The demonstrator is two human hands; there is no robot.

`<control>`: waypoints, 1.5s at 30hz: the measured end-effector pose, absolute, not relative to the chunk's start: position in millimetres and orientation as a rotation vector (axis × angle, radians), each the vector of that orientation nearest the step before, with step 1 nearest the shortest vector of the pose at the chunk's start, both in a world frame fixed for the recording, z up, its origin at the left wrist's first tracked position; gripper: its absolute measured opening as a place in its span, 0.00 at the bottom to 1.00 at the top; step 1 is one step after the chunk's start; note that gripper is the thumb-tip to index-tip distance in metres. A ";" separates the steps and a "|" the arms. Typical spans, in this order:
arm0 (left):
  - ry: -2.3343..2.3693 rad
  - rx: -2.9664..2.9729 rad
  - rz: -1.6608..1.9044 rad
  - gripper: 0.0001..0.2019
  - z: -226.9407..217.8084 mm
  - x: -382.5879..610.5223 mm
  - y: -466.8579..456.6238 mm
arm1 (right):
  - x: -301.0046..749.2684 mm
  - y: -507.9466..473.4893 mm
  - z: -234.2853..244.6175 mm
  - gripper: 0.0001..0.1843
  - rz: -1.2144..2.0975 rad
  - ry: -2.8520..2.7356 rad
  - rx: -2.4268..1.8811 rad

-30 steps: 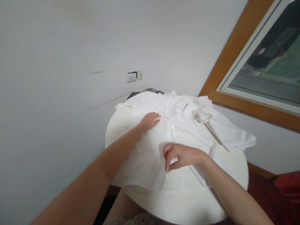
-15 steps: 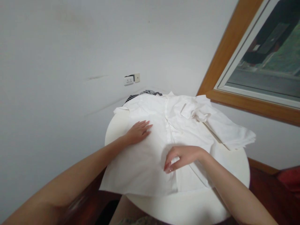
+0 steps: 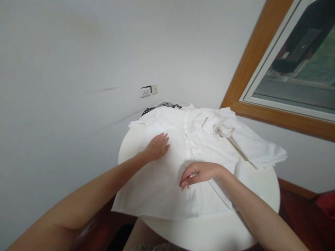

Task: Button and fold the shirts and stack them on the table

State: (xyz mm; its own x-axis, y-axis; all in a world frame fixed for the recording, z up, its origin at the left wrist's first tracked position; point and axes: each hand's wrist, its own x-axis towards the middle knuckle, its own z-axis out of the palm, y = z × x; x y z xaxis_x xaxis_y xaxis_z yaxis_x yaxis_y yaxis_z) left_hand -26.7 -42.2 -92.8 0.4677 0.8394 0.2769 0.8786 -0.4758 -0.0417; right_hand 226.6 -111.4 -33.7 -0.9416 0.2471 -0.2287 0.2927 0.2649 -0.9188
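A white shirt point(image 3: 162, 188) lies spread over a round white table, its buttoned front running down the middle and its hem towards me. My left hand point(image 3: 157, 146) rests flat on the shirt's left half, fingers stretched out and holding nothing. Over the lower part of the button placket, my right hand point(image 3: 199, 173) hangs with loosely bent fingers. A gap shows between its thumb and fingers, and no cloth is seen gripped there. Whether its fingertips touch the shirt is hard to tell. The right sleeve point(image 3: 258, 148) reaches out past the table edge, with rumpled cloth beside it.
The round white table point(image 3: 209, 232) shows its rim at the front. Black-and-white striped cloth point(image 3: 149, 111) lies behind the shirt, by the wall. A wall socket point(image 3: 145, 92) sits above it. A wood-framed window point(image 3: 277, 116) is at the right.
My right hand has shifted slightly left over the shirt. My left hand stays on the cloth, its fingers drawn a little closer together. The shirt lies as before.
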 end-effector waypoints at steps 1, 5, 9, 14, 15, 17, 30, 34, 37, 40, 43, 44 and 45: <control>-1.447 -2.582 -0.348 0.25 -94.3 -14.5 -40.5 | 226.4 -111.7 -33.2 0.22 -1.802 2.468 0.537; -1.549 -2.605 -0.324 0.26 -104.0 -1.9 -32.1 | 227.2 -112.1 -32.7 0.21 -1.758 2.480 0.550; -1.729 -2.453 -0.245 0.28 -105.6 -52.4 -21.5 | 227.1 -111.7 -32.3 0.21 -1.777 2.460 0.546; -1.754 -2.279 -0.230 0.24 -88.4 -94.3 -6.2 | 222.2 -112.3 -31.1 0.20 -1.784 2.442 0.578; -1.698 -2.279 -0.259 0.23 -84.4 -88.6 -2.7 | 221.3 -112.4 -31.2 0.20 -1.785 2.435 0.584; -1.557 -2.331 -0.333 0.23 -79.7 -64.1 5.2 | 220.1 -112.4 -31.5 0.20 -1.772 2.432 0.596; -1.636 -2.409 -0.241 0.23 -91.9 -30.7 56.1 | 223.8 -109.5 -33.7 0.22 -1.776 2.460 0.518; -1.549 -2.377 -0.370 0.22 -85.1 -0.5 38.9 | 225.3 -107.4 -37.4 0.23 -1.802 2.444 0.508; -1.570 -2.456 -0.398 0.24 -94.8 29.7 20.2 | 226.8 -107.8 -38.3 0.22 -1.816 2.440 0.496; -1.628 -2.491 -0.401 0.25 -107.9 42.8 7.9 | 228.4 -106.9 -38.4 0.21 -1.856 2.455 0.508; -1.677 -2.509 -0.410 0.25 -113.0 43.0 4.4 | 233.5 -97.8 -42.1 0.23 -1.959 2.584 0.744; -1.697 -2.514 -0.411 0.25 -112.8 42.6 4.4 | 236.7 -92.6 -44.4 0.23 -1.946 2.676 0.913; -1.715 -2.518 -0.413 0.26 -112.2 42.3 4.5 | 240.7 -86.9 -46.9 0.23 -1.861 2.781 1.120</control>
